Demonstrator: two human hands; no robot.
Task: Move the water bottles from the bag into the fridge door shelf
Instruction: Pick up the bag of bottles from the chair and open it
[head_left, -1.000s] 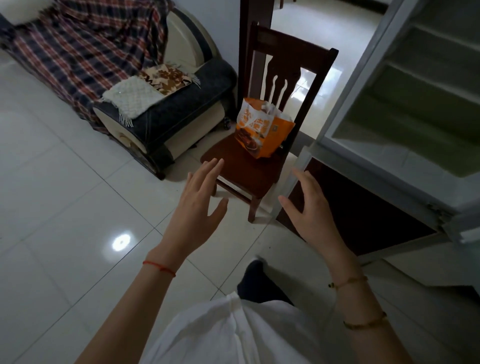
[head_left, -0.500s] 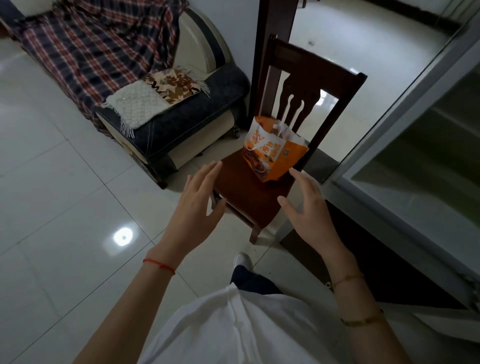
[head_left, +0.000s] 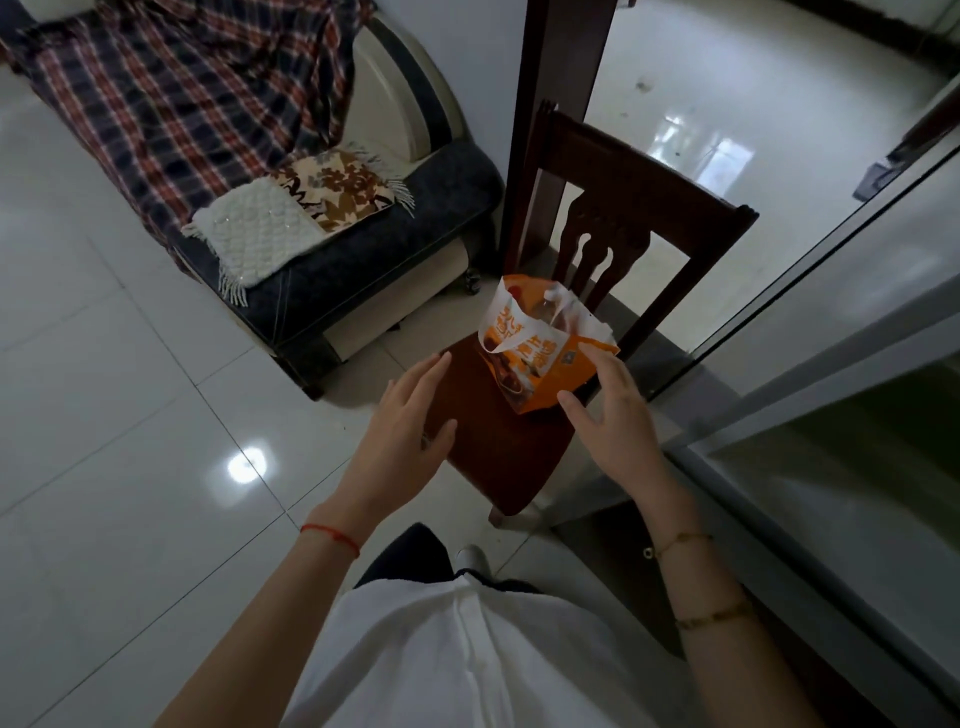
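**Reaching for the bag: hazards on the chair**

Item: bag (head_left: 540, 358), orange and white, thin plastic, mouth open, standing near the back of the chair (head_left: 498, 447) seat, leaning a little toward the backrest. One bottle (head_left: 551, 306) shows at the mouth, cap up; how many more lie below cannot be told.

Left hand (head_left: 402, 421): open, fingers spread, empty, over the seat's front left part, apart from the bag.

Right hand (head_left: 615, 421): open, empty, fingers (head_left: 597, 358) just at the bag's near right edge; whether they touch it cannot be told.

Fridge (head_left: 831, 395): door open to the person's right, close beside the chair. The door shelf itself is not in view.

Risks, as judged from this position:
- Bag walls are limp and hold no shape. A push from the right hand alone would likely tip it toward the backrest or slide it on the polished seat.
- Grabbing the plastic instead of the bottle could lift the whole bag, letting bottles roll out onto the tiled floor (head_left: 130, 441).
- Loose handle loops (head_left: 498, 343) could snag a cap or a finger as a bottle is drawn out.
- Bottle is smooth and probably heavy when full; a fingertip hold near the cap may slip.
- Narrow gap between chair and fridge: a swung bottle could knock the frame.

Likely remedy: left hand steadies the bag wall while the right takes the bottle by its body.
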